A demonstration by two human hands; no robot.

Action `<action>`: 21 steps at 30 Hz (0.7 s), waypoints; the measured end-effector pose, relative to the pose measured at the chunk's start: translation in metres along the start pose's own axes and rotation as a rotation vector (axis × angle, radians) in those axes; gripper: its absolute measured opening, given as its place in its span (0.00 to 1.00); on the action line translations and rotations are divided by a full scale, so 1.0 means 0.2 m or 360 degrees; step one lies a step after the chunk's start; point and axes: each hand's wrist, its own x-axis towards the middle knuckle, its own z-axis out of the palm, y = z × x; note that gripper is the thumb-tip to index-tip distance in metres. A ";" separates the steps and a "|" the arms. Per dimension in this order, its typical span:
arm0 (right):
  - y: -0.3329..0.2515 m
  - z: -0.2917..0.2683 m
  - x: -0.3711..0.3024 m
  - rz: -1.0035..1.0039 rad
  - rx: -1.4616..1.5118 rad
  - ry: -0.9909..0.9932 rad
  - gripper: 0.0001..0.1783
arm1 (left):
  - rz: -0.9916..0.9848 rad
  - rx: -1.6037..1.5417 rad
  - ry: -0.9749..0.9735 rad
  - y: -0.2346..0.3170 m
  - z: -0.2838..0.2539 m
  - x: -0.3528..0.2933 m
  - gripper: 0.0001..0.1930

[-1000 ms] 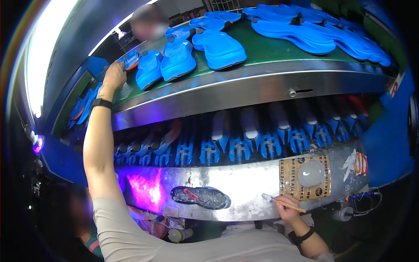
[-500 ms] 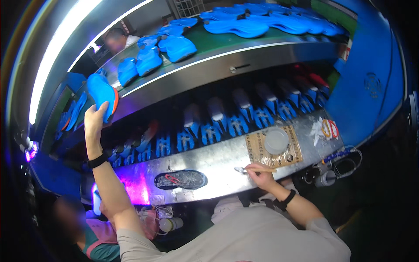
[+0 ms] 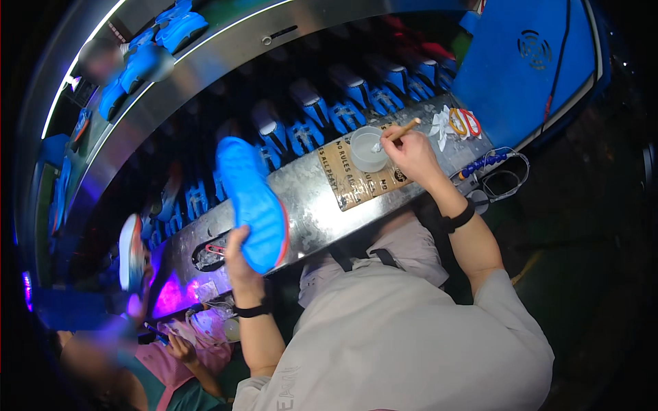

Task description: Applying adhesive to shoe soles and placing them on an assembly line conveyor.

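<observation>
My left hand [image 3: 241, 264] is closed round the lower end of a blue shoe sole [image 3: 252, 205] with an orange-red edge. The sole is held up above the front of the metal bench, its blue face toward me. My right hand [image 3: 413, 157] grips a brush [image 3: 406, 130] by its wooden handle. Its pale tip reaches into a translucent round bowl [image 3: 368, 162], though how deep I cannot tell. Under the bowl lies a brown printed sheet [image 3: 349, 197] on the bench.
Blue clamp-like holders [image 3: 306, 137] line the bench's back. White scraps and orange-red rings [image 3: 466, 122] lie at right, beside a blue machine panel [image 3: 524, 61]. Blue soles [image 3: 181, 31] ride a conveyor above. A co-worker's hand [image 3: 181, 348] holds a thin tool at lower left.
My left hand has brought the blue sole from the conveyor edge down and right, over the bench. My right hand has carried the brush up to the bowl. The view has shifted right.
</observation>
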 end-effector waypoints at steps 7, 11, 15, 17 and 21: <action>-0.07 0.02 -0.01 0.0098 -0.0047 -0.0030 0.11 | -0.0646 -0.1239 -0.0685 -0.40 0.00 -0.15 0.41; -0.14 0.05 -0.08 0.0007 0.0247 0.0037 0.08 | -0.0441 -0.1119 -0.0686 -0.42 -0.01 -0.14 0.43; -0.25 0.12 -0.23 0.0142 0.0856 -0.0395 0.10 | -0.0145 -0.0563 -0.0655 -0.34 0.04 -0.14 0.52; -0.31 0.18 -0.28 -0.0024 0.1015 -0.0445 0.10 | -0.0165 -0.0458 -0.0600 -0.29 0.07 -0.15 0.56; -0.39 0.23 -0.28 -0.0001 0.1128 -0.0488 0.10 | -0.0072 -0.0187 -0.0643 -0.23 0.14 -0.19 0.57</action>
